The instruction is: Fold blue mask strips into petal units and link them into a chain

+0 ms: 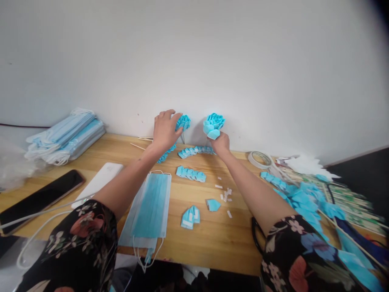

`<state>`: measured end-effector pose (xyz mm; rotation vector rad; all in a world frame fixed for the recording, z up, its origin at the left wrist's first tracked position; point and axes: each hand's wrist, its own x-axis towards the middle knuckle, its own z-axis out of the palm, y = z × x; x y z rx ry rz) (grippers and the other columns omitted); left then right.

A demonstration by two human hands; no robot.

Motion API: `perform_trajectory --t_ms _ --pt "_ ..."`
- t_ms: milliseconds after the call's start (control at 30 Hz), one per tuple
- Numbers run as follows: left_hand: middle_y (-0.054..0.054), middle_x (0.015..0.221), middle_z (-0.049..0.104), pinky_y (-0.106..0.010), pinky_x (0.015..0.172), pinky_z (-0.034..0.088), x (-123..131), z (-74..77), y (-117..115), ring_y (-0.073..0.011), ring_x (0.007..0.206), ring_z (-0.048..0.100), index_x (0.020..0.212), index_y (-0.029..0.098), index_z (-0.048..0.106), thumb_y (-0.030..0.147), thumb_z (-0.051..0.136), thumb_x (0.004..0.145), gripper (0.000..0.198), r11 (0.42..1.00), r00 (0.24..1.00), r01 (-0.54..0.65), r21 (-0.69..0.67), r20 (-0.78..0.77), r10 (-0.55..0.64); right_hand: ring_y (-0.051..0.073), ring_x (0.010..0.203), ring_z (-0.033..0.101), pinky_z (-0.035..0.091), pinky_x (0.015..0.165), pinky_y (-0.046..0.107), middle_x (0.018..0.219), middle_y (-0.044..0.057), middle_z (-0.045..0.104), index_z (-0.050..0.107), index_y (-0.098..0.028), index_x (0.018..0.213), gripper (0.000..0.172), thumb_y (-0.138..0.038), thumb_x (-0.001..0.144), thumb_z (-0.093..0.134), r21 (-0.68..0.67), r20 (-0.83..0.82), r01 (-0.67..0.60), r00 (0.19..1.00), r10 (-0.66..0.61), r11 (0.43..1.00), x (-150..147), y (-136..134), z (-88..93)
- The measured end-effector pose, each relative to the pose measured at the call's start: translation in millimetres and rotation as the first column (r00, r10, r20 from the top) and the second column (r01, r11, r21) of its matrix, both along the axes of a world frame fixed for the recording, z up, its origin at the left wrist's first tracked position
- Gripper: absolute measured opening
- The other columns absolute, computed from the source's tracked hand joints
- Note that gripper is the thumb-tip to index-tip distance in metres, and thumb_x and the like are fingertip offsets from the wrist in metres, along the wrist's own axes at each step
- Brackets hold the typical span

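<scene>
Blue flower, 1 pc: above far edge of surface, pinched from below by R hand, prob. so it stays uncrushed. L hand: spread, nr 2nd flower; contact unclear.

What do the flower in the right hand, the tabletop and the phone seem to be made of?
Blue flower: probably matte nonwoven fabric, its colour matching the face mask. Tabletop: wood or wood-look laminate, satin, showing streaky grain. Phone: likely glass front, smooth and dark.
</scene>
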<state>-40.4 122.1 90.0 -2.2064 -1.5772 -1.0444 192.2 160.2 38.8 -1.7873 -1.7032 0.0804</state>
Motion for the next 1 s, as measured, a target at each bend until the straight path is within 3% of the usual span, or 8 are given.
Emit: perform_trajectory --t_ms 300,433,533,600,667,767,900,1000 --pt "-0.01 0.125 0.059 -0.046 0.103 0.036 21 19.3 -30 -0.0266 0.12 0.048 0.115 0.022 0.061 0.019 0.049 0.086 0.031 0.971 0.97 0.145 0.188 0.166 -0.177 0.02 0.068 0.065 0.045 0.067 0.03 0.068 0.008 0.07 0.069 -0.014 0.069 0.027 -0.032 0.081 0.052 0.228 -0.251 -0.14 0.948 0.197 0.964 3 -6 41.4" --pt "-0.009 0.121 0.062 -0.044 0.104 0.038 37 29.7 -46 -0.0239 0.117 0.052 0.113 0.02 0.063 0.018 0.051 0.085 0.031 0.948 0.907 0.271 0.168 0.284 -0.31 0.012 0.056 0.057 0.043 0.056 0.024 0.065 0.003 0.067 0.065 -0.016 0.066 0.029 -0.04 0.08 0.059 0.293 -0.465 -0.293 0.788 0.403 0.91 -7 -41 65.3" --pt "-0.011 0.122 0.063 -0.044 0.101 0.043 49 34.0 -54 -0.0232 0.113 0.056 0.122 0.019 0.058 0.02 0.053 0.084 0.038 0.912 0.772 0.407 0.058 0.512 -0.377 0.009 0.05 0.05 0.036 0.045 0.021 0.06 0.0 0.064 0.063 -0.017 0.065 0.028 -0.042 0.077 0.065 0.28 -0.597 -0.368 0.657 0.461 0.887 -15 -78 78.9" --pt "-0.014 0.124 0.061 -0.043 0.096 0.047 57 34.5 -63 -0.024 0.11 0.059 0.132 0.019 0.051 0.026 0.057 0.084 0.048 0.833 0.619 0.551 -0.047 0.693 -0.37 0.008 0.049 0.048 0.033 0.042 0.02 0.061 0.0 0.062 0.061 -0.017 0.064 0.03 -0.044 0.075 0.068 0.239 -0.685 -0.406 0.574 0.45 0.882 -17 -104 83.6" --pt "-0.018 0.13 0.058 -0.043 0.093 0.049 65 33.4 -75 -0.026 0.111 0.06 0.141 0.02 0.04 0.031 0.064 0.082 0.065 0.708 0.46 0.699 -0.105 0.823 -0.333 0.007 0.049 0.047 0.033 0.042 0.019 0.06 -0.001 0.06 0.058 -0.017 0.061 0.034 -0.047 0.073 0.069 0.206 -0.754 -0.436 0.5 0.426 0.876 -18 -127 84.1" --pt "-0.02 0.136 0.052 -0.04 0.088 0.052 74 29.2 -99 -0.0278 0.114 0.059 0.146 0.024 0.027 0.033 0.073 0.075 0.085 0.557 0.292 0.822 -0.117 0.927 -0.236 0.006 0.049 0.045 0.032 0.043 0.019 0.059 -0.002 0.058 0.057 -0.018 0.06 0.036 -0.049 0.072 0.069 0.156 -0.82 -0.501 0.415 0.395 0.851 -18 -158 78.3" --pt "-0.013 0.118 0.064 -0.035 0.078 0.053 82 19.9 -128 -0.0211 0.093 0.066 0.144 0.026 0.026 0.035 0.074 0.074 0.086 0.419 0.176 0.899 -0.124 0.98 -0.09 0.006 0.049 0.044 0.03 0.044 0.021 0.06 -0.002 0.058 0.059 -0.018 0.061 0.038 -0.053 0.071 0.069 0.075 -0.878 -0.524 0.369 0.305 0.849 -17 -187 65.4" --pt "-0.004 0.091 0.068 -0.028 0.068 0.051 83 12.3 -141 -0.014 0.07 0.064 0.134 0.021 0.039 0.038 0.072 0.076 0.068 0.399 0.13 0.911 -0.104 0.991 -0.039 0.006 0.05 0.045 0.029 0.044 0.021 0.062 -0.001 0.06 0.061 -0.017 0.063 0.039 -0.055 0.068 0.071 0.013 -0.907 -0.518 0.354 0.229 0.855 -18 -202 55.6"
